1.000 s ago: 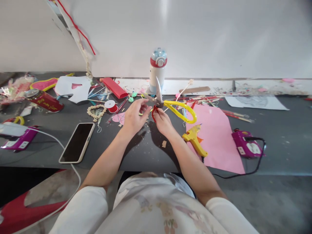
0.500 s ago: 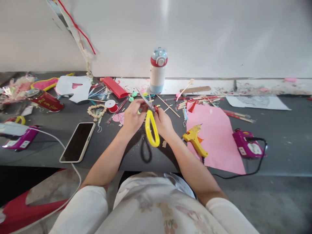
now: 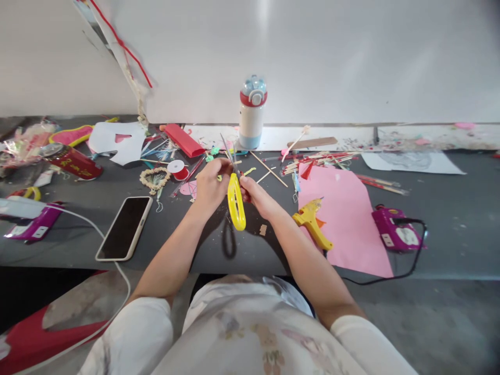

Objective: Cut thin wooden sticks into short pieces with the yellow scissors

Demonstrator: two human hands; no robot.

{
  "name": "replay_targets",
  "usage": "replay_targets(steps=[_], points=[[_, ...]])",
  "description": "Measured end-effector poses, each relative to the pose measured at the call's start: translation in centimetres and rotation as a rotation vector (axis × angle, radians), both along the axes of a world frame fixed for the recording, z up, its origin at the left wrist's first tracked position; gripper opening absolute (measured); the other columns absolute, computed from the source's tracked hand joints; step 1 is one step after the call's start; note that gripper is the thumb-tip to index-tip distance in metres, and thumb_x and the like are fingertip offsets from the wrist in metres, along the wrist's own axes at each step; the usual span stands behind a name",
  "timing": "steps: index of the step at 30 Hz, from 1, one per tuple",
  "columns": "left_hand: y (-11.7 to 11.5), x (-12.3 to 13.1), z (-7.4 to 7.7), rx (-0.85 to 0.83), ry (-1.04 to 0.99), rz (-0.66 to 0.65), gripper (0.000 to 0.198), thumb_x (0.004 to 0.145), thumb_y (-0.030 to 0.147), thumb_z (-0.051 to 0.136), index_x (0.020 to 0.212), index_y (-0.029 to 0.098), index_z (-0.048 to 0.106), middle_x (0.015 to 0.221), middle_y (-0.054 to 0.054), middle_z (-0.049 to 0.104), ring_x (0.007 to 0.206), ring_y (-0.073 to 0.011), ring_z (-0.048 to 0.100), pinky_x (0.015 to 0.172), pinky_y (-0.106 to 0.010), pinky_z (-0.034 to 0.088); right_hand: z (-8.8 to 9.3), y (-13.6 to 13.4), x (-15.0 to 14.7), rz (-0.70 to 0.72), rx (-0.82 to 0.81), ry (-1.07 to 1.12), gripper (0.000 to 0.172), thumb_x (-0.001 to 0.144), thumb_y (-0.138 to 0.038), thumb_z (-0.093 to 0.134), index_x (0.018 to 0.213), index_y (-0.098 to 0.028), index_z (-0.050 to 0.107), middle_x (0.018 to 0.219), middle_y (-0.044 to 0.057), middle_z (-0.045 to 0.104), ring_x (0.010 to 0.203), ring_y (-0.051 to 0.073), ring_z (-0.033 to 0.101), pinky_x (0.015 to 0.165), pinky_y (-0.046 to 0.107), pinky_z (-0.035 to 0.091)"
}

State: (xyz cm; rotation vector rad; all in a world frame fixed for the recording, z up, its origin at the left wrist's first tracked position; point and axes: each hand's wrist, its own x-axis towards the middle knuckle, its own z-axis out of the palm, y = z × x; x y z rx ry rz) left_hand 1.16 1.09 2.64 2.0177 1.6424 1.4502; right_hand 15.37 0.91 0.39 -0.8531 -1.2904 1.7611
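Observation:
A pair of scissors (image 3: 239,224) with a yellow handle loop is up over the table, its blades pointing away from me. My right hand (image 3: 261,199) is closed around the scissors' other handle, which looks red and is mostly covered by the fingers. Beside the blades, my left hand (image 3: 210,186) has its fingers curled in a pinch; what lies between them, if anything, is too small to name. A small yellow-green strip (image 3: 249,171) shows just beyond my right fingertips. Thin wooden sticks (image 3: 269,169) lie past the hands.
A bottle (image 3: 251,120) stands behind my hands. To the left are a phone (image 3: 125,229), a red thread spool (image 3: 178,170) and a drink can (image 3: 74,161). On the right, a yellow glue gun (image 3: 314,224) rests partly on pink paper (image 3: 351,229), near a purple power box (image 3: 398,229).
The yellow handle loop has swung left and its blades look closer together. My right hand has shifted slightly left, while my left hand stays nearly in place.

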Motion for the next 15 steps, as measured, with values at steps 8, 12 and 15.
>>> replay_targets(steps=[8, 12, 15], points=[[0.2, -0.2, -0.5, 0.055, 0.155, 0.025, 0.017, 0.085, 0.024, 0.049, 0.093, 0.019, 0.063, 0.092, -0.002, 0.068, 0.083, -0.0126, 0.063, 0.076, -0.023, 0.048, -0.1, 0.0, 0.2, 0.223, -0.095, 0.165, 0.040, 0.069, -0.056, 0.063, 0.075, -0.019, 0.048, 0.064, -0.004, 0.039, 0.056, 0.008, 0.034, 0.054, 0.023, 0.030], [-0.2, -0.6, -0.1, 0.139, 0.305, -0.016, 0.020, 0.089, 0.024, 0.044, 0.096, 0.020, 0.062, 0.093, -0.002, 0.068, 0.088, -0.0124, 0.062, 0.077, -0.022, 0.046, -1.0, 0.4, 0.3, 0.263, -0.262, 0.249, 0.033, 0.069, -0.045, 0.065, 0.081, -0.018, 0.050, 0.071, -0.003, 0.043, 0.061, 0.009, 0.040, 0.059, 0.024, 0.035], [-0.3, -0.8, -0.1, 0.150, 0.386, -0.013, 0.020, 0.088, 0.019, 0.042, 0.097, 0.020, 0.059, 0.093, -0.003, 0.067, 0.087, -0.0129, 0.061, 0.073, -0.022, 0.045, -2.0, 0.9, 0.2, 0.358, -0.288, 0.354, 0.029, 0.072, -0.043, 0.062, 0.083, -0.018, 0.051, 0.071, -0.003, 0.042, 0.061, 0.009, 0.041, 0.060, 0.025, 0.038]])
